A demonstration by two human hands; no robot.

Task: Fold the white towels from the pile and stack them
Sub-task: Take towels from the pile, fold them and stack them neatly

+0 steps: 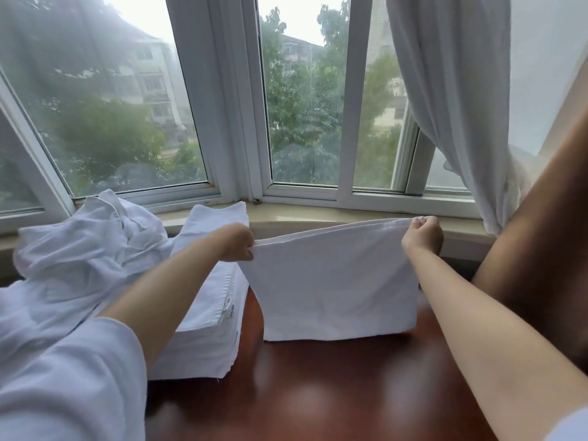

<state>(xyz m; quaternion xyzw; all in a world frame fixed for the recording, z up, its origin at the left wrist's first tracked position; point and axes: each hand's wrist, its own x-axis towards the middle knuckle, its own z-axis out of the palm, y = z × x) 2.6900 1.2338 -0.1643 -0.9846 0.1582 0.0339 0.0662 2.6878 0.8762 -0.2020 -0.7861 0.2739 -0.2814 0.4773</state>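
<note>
Left hand [237,241] and right hand [421,233] are pinching the folded white towel [334,288] by its top corners, lower edge touching the table [318,393] beside the stack [206,313]

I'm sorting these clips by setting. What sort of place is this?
Probably a room in a home or hotel, on an upper floor. A bay window with a white curtain looks onto trees and apartment blocks, and a stack of folded towels sits on a polished wooden table.
</note>
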